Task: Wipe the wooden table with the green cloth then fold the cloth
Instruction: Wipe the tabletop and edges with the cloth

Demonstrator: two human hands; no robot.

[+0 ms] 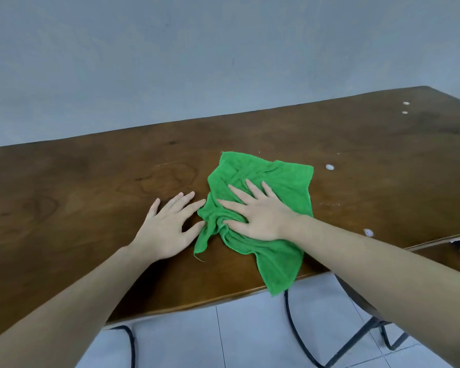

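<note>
The green cloth [260, 208] lay crumpled on the wooden counter [91, 181], directly under the fingers [252, 189] of the right hand [260, 216]. One corner of it hung over the near edge of the counter, behind the right wrist. The right hand pressed flat on the cloth, its fingers straight and spread; it did not grip or pinch the fabric. The left hand [168, 229] rested flat on the bare wood just beside the cloth, also with straight, spread fingers, and its fingertips came very near the cloth's left edge, perhaps touching it.

I judge that the wiping step was in hand, because the cloth was bunched and not folded at all. Some small white spots [329, 167] were on the counter beyond the right fingers and to their right, well apart from the cloth.

The next move would probably call for sliding the cloth under the flat palm with steady pressure toward those spots. For the folding afterwards, both hands would need to smooth the cloth and pull the hanging corner back onto the counter.
</note>
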